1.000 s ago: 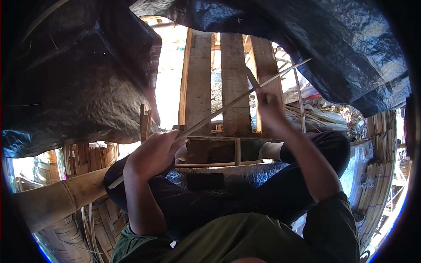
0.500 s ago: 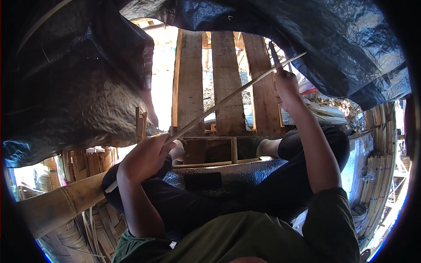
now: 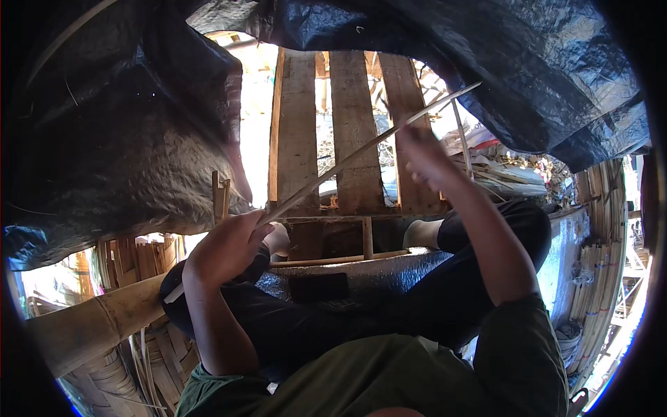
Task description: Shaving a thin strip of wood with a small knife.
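A long, thin bamboo strip [image 3: 347, 163] slants across the view, rising from lower left to upper right. My left hand [image 3: 226, 250] is wrapped round its lower part, and the butt end shows behind my left wrist. My right hand [image 3: 424, 156] is at the strip's upper half, closed and smeared by motion. A dark, narrow blade, seemingly a knife [image 3: 387, 110], juts out from my right fist beyond the strip; its handle is hidden in the fingers. The strip's pale tip [image 3: 474, 86] sticks out past the right hand.
Wooden planks [image 3: 358, 132] with gaps lie ahead of me. Dark plastic sheeting [image 3: 125, 139] hangs left and overhead. A thick bamboo pole [image 3: 104, 323] crosses at lower left. Stacked bamboo strips [image 3: 594, 299] stand at right. A small dark rectangular object [image 3: 319, 286] lies between my legs.
My right hand has moved left and down along the strip, bringing the blade with it. My left hand still grips the strip in nearly the same place.
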`<action>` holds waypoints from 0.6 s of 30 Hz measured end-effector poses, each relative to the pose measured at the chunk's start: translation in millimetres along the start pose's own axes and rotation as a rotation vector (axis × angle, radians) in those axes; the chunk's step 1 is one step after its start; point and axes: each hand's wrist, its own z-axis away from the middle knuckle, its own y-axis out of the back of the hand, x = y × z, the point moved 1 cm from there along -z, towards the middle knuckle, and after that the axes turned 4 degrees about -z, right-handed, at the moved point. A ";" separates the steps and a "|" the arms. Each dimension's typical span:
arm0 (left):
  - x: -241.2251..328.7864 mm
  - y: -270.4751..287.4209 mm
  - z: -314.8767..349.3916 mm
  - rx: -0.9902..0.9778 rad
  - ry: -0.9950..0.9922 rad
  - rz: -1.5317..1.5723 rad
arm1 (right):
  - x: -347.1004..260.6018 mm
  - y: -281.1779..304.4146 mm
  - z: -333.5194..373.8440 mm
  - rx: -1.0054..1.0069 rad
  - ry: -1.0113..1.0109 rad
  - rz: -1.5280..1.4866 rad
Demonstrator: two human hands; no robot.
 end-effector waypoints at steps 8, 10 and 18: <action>-2.3 1.7 -0.7 0.027 -0.012 -0.001 | 9.2 -9.2 6.0 0.010 0.033 0.032; -1.1 5.1 1.6 0.031 0.045 -0.004 | -7.1 -6.5 15.0 0.016 -0.046 0.017; -3.8 7.3 19.4 -0.078 0.015 -0.026 | -8.6 -22.2 10.4 -0.119 -0.145 -0.298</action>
